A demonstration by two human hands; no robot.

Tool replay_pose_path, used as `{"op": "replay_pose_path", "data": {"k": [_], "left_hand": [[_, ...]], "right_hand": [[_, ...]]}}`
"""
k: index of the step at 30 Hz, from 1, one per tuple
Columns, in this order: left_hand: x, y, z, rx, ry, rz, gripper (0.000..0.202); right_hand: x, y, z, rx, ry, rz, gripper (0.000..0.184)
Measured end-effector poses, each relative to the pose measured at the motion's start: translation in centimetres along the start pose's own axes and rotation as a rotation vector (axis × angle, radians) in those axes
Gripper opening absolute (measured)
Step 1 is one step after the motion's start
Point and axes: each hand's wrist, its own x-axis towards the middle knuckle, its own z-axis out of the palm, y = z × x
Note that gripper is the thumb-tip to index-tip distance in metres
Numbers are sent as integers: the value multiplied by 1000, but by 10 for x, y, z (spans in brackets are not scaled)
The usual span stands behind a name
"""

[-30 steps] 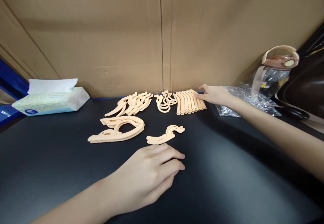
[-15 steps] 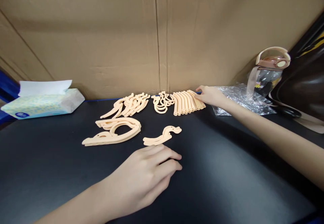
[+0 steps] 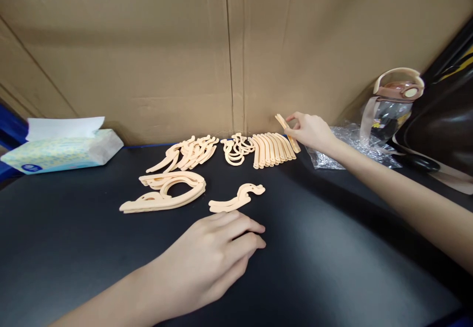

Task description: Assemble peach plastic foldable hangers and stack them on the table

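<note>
My right hand (image 3: 308, 128) pinches a slim cream plastic bar (image 3: 291, 139) between thumb and fingers. The bar is tilted on edge, at the right end of a neat row of matching curved bars (image 3: 271, 149). My left hand (image 3: 221, 250) rests on the black table, fingers loosely curved and a little apart, holding nothing visible. Just beyond it lies a cream hook-shaped assembly (image 3: 236, 199) of joined pieces. To its left sit folded cream hangers (image 3: 166, 201), stacked or overlapping. Behind are a pile of curved cream arms (image 3: 195, 153) and several small hooks (image 3: 234, 154).
On the left stands a tissue pack (image 3: 66, 152) with a tissue sticking out. Crumpled clear plastic (image 3: 340, 144) lies beyond my right forearm, beside a handled drink bottle (image 3: 391, 110). A black mouse-like object (image 3: 421, 162) is near it. Cardboard (image 3: 166, 60) walls the table's back.
My right hand has lifted the end bar from the row, tilting it up and slightly away from its neighbours. My left hand and the other pieces stay put.
</note>
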Motion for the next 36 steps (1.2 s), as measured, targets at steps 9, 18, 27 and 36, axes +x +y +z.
{"op": "replay_pose_path", "data": {"k": [9, 18, 27, 36], "left_hand": [[-3, 2, -2, -27, 11, 12, 23], [-1, 5, 0, 116, 385, -50, 19], [2, 0, 4, 105, 268, -165, 29], [3, -1, 9, 117, 209, -208, 12]], "right_hand": [[-46, -30, -35, 133, 131, -555, 37], [-116, -27, -25, 190, -60, -892, 37], [-134, -40, -9, 200, 65, -1061, 22], [-137, -41, -1, 243, 58, -1051, 11]]}}
